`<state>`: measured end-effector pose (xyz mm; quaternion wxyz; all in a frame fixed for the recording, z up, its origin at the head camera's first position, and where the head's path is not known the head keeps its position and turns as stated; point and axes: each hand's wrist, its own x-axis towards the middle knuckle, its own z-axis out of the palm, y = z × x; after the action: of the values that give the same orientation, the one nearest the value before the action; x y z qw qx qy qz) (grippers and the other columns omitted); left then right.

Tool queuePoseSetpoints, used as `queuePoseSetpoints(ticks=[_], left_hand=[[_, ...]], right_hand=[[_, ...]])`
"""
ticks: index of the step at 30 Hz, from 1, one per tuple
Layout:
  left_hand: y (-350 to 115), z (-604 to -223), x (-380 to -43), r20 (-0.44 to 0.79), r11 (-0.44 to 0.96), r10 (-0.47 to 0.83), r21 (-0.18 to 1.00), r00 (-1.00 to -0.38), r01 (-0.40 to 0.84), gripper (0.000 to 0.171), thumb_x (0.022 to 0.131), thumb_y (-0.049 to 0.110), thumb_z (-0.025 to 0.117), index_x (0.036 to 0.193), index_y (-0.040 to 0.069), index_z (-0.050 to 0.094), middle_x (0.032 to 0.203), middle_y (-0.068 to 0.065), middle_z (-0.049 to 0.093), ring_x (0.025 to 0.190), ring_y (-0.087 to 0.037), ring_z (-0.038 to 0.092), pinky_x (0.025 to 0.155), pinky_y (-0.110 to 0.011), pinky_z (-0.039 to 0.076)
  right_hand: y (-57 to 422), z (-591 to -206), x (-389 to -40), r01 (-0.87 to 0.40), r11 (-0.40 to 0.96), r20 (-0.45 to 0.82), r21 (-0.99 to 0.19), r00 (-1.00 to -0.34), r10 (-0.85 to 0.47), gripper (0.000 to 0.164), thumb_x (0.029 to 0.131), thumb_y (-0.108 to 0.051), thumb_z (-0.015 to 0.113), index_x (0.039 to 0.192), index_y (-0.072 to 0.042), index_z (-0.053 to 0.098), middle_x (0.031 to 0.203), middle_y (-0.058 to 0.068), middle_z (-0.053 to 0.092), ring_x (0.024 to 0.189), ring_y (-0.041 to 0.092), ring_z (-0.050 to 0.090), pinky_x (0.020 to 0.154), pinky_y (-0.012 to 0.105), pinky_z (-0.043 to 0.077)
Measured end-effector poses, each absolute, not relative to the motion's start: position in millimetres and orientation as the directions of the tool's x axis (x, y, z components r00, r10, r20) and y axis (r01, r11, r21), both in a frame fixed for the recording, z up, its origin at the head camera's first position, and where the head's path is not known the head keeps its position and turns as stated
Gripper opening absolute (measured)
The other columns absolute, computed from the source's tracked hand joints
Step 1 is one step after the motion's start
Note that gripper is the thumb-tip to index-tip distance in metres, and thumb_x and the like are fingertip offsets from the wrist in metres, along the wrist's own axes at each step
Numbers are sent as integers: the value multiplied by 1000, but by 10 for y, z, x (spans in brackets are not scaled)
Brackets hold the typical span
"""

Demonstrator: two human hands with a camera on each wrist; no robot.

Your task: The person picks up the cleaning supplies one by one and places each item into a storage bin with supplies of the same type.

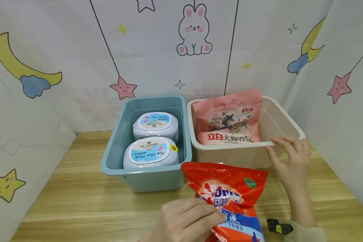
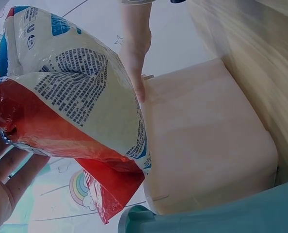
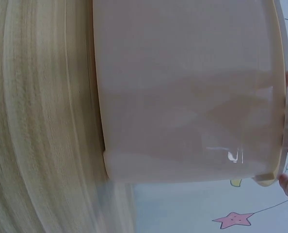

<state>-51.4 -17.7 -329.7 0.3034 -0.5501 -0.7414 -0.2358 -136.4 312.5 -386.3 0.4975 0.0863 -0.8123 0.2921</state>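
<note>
Red bag [image 1: 237, 198] between the hands [image 1: 187, 218] [image 1: 291, 158].

Glossy plastic-film red bag [image 1: 240, 198], smooth plastic beige bin [image 1: 230, 157] and blue bin [image 1: 155, 181], wood-grained tabletop [image 1: 78, 198].

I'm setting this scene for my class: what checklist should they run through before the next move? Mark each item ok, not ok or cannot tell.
1. Red bag held: ok, the left hand grips it.
2. Beige bin steadied: ok, the right hand grips its rim near the right corner.
3. Space in the beige bin: ok, a gap shows to the right of the pink bag.
4. Red bag over the bin's opening: not ok, it is in front of the near wall.
5. Red bag sealed all round: cannot tell, not every edge shows.
</note>
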Motion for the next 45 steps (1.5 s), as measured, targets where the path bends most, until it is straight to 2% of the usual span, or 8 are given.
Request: queuePoseSetpoints(ticks=[4,13,18,26,30,45], left_hand=[[-166,-3275,-518,729,283,651,28,-213,959,44,81,40,76,118,19,67,105,9,72,95,1,66,83,-8,50],[-143,-3232,-541,766,280,609,38,-208,959,41,78,35,79,114,18,69,103,8,73,92,0,67,81,-9,51],[-143,-3220,-569,771,288,594,62,-229,956,41,78,34,79,114,18,68,104,8,73,94,1,66,80,-9,51],[-129,-3205,-625,767,320,590,65,-252,945,37,82,30,77,116,20,67,104,11,72,96,3,65,79,-8,50],[-120,-3202,-650,769,338,587,53,-255,940,37,80,30,78,115,21,68,103,11,72,96,3,66,79,-8,50],[-76,-3192,-787,821,317,544,-8,-175,948,34,81,29,77,113,17,70,102,7,73,95,-1,67,81,-12,52]], right_hand=[[3121,-3860,-1371,-428,814,857,-392,-491,155,62,88,-57,59,100,2,71,102,26,61,106,45,45,112,53,21],[3116,-3864,-1379,-411,809,847,-420,-498,186,69,86,-64,57,97,3,70,102,26,61,108,41,45,115,62,16],[3117,-3865,-1372,-415,806,846,-421,-501,184,69,86,-63,58,97,4,70,101,27,61,106,47,45,116,62,15],[3118,-3856,-1373,-433,801,854,-413,-490,175,61,87,-56,61,98,3,71,101,26,61,106,46,46,116,61,15],[3116,-3853,-1374,-440,801,860,-405,-482,169,61,87,-57,61,98,3,71,101,26,62,105,47,46,116,61,16],[3119,-3863,-1363,-443,803,859,-400,-487,159,54,89,-50,62,101,2,72,101,25,62,105,43,47,117,59,15]])
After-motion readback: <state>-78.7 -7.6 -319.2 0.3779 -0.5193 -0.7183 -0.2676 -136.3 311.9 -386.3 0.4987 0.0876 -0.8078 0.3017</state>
